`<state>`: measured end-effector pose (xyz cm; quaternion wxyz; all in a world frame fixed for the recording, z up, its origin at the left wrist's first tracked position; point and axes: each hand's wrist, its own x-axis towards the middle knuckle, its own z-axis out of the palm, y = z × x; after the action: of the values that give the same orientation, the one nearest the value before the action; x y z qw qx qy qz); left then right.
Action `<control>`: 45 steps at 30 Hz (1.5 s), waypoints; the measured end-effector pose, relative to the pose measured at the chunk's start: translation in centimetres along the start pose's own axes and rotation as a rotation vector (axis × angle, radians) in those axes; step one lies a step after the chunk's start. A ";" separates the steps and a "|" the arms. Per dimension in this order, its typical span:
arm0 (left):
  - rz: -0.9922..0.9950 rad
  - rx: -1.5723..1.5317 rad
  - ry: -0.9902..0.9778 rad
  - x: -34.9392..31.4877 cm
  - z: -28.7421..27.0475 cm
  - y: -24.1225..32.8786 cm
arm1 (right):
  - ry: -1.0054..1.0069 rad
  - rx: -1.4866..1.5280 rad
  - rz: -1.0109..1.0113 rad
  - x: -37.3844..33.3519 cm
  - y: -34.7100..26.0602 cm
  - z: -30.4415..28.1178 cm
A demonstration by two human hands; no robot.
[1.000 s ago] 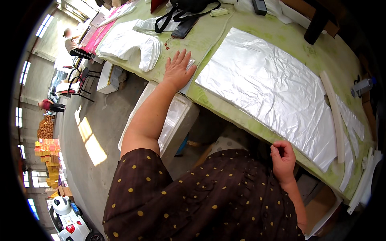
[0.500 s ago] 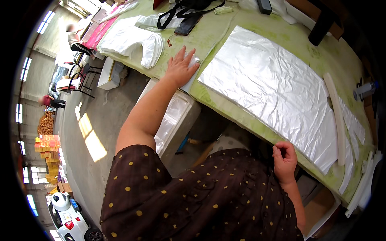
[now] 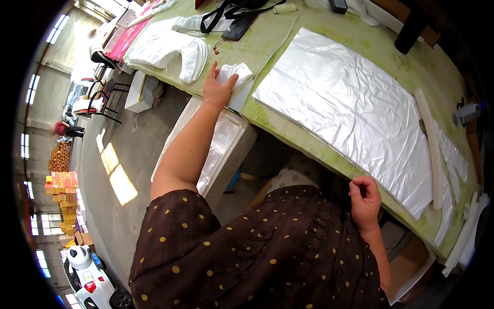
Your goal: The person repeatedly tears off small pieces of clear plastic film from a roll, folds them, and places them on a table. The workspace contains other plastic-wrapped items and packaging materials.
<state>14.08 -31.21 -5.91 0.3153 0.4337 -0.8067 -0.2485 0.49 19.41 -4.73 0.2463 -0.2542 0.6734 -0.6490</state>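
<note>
My left hand (image 3: 218, 91) reaches out over the green-covered table. Its thumb and fingers close around a crumpled white wad (image 3: 239, 73), thin like a cloth or tissue; the exact kind cannot be told. My right hand (image 3: 366, 201) is held at the table's front edge, fingers curled into a loose fist, with nothing seen in it. Between the two hands lies a wide stack of shiny white plastic sheets (image 3: 339, 108). Beyond my left hand is a pile of white plastic bags (image 3: 164, 51) with a curved cut-out.
A long pale strip (image 3: 429, 149) lies across the sheets' right end. At the back are a phone (image 3: 240, 28), a black strapped bag (image 3: 226, 13) and a black cylinder (image 3: 410, 36). Below the table's left edge stands a white foam box (image 3: 234, 147) with plastic inside. A bottle (image 3: 467, 114) is far right.
My left hand has gone from lying spread over the white wad to gripping it, drawn slightly left and nearer. The wad shows more now. My right hand has barely moved.
</note>
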 end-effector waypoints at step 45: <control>-0.299 0.443 -0.553 4.2 -5.3 4.5 | -0.002 0.020 -0.042 0.0 0.2 -0.2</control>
<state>13.65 -33.28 1.92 -0.0553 0.5208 -0.8233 -0.2190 0.37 19.53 -4.96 0.2359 -0.2662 0.6611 -0.6606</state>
